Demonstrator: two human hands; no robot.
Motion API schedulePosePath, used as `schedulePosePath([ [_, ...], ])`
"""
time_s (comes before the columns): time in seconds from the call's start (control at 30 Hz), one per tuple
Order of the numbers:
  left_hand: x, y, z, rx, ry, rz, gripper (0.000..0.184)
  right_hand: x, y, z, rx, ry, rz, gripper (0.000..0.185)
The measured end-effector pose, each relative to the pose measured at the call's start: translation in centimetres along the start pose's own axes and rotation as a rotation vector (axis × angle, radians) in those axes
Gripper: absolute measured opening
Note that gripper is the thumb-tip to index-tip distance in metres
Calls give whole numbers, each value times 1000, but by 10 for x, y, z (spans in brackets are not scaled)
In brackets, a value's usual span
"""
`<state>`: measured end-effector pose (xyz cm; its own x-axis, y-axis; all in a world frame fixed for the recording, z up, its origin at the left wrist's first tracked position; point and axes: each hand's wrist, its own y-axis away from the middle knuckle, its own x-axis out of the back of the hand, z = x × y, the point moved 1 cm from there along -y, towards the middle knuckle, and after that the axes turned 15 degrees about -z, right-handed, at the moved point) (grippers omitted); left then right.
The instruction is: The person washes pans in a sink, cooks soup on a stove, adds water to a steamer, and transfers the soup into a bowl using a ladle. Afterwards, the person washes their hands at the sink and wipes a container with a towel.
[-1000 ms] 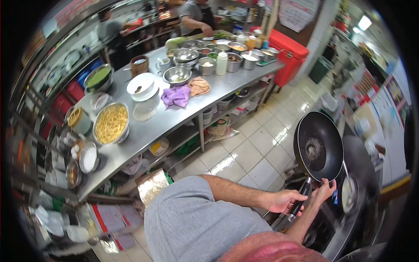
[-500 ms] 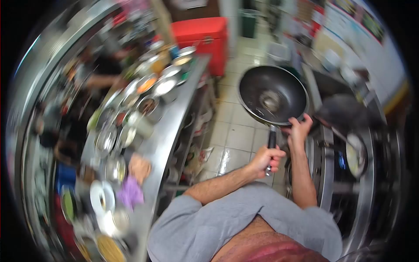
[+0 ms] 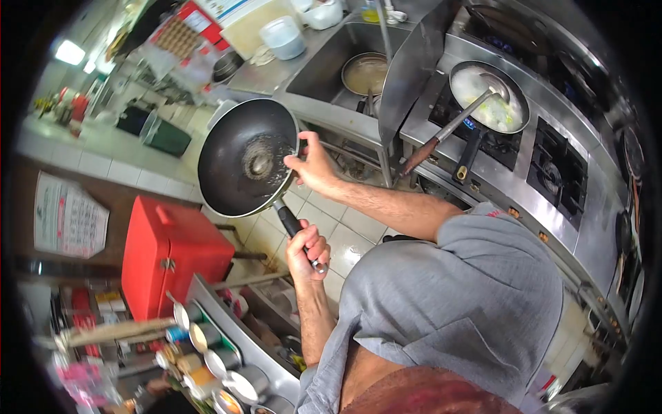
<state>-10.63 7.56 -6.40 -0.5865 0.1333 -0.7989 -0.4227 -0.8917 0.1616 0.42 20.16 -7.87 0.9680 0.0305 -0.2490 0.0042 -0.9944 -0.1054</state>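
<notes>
A deep black frying pan (image 3: 231,169) with a metal rim is held up in front of me, its inside facing me. Its bottom shows a pale ring and a wet sheen. My left hand (image 3: 307,248) is wrapped around the pan's black handle, whose metal end pokes out below the fist. My right hand (image 3: 314,165) pinches the rim near the handle, thumb on the inner side and the other fingers partly hidden behind the edge.
On the stove at right, a lit burner heats a pan of whitish food (image 3: 507,114) with a ladle (image 3: 455,127) resting in it. Behind stands a sink (image 3: 310,79) holding another pan (image 3: 364,74). A red cooler (image 3: 148,255) and containers (image 3: 221,359) are at left.
My view has turned right, bringing the sink and stove in front. The pan has swung along with both hands, which keep the same hold on handle and rim.
</notes>
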Motion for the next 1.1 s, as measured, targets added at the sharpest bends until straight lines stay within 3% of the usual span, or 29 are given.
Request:
schedulePosePath([
  [0.13, 23, -64, 45, 51, -23, -10, 10, -3, -77, 27, 61, 124, 104, 50],
  [0.2, 42, -97, 67, 95, -45, -47, 10, -1, -104, 29, -87, -88, 69, 48],
  [0.33, 71, -160, 119, 265, -95, -86, 10, 23, -168, 50, -38, -146, 268, 28],
  [0.53, 88, -246, 172, 524, -204, -224, 11, 115, -255, 33, 109, -67, 692, 19],
  [0.67, 86, -296, 175, 650, -264, -259, 13, 204, -313, 12, 135, -73, 763, 17],
  [0.8, 76, -353, 158, 752, -314, -297, 15, 313, -376, 2, 227, -258, 842, 16],
  [0.87, 65, -380, 146, 844, -329, -289, 16, 363, -399, 5, 252, -493, 950, 15],
  [1.1, 47, -471, 102, 1060, -398, -308, 13, 457, -448, 40, 333, -762, 1091, 18],
])
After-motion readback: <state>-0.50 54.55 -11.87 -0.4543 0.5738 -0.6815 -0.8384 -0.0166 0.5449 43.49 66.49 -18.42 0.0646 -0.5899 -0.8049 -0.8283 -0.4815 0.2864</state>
